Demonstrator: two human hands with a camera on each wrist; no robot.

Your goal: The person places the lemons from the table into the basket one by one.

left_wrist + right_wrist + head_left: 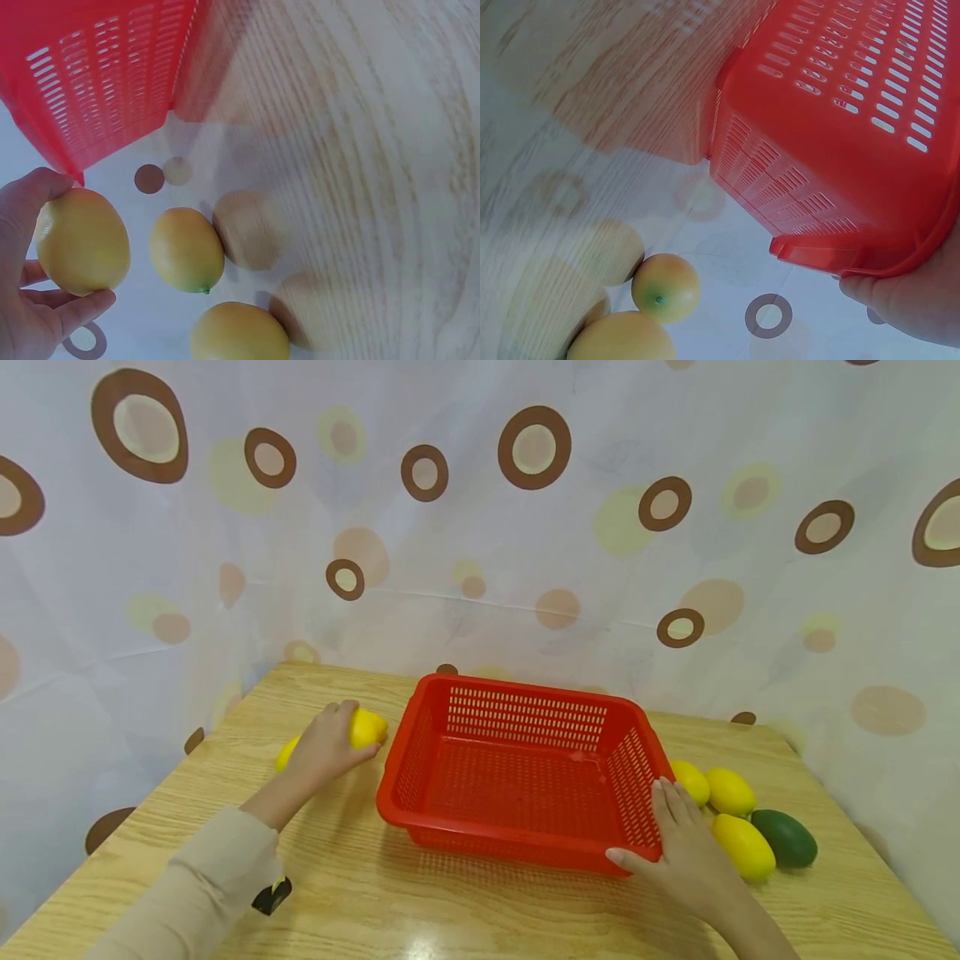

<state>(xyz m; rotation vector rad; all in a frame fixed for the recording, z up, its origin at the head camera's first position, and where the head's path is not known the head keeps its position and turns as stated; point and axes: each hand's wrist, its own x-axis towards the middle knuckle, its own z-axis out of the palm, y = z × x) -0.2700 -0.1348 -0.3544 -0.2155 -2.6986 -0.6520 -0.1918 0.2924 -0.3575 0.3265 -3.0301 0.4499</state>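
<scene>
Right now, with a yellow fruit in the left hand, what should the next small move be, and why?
Probably move the yellow fruit over the red basket: the left hand grips it beside the basket's left rim, no fruit shows inside, and the right hand rests on the near right corner.

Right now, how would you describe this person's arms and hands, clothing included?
A plain, creased beige sleeve ends near the left hand. The visible right forearm shows no sleeve. Neither the left hand nor the right hand shows gloves or rings.
</scene>
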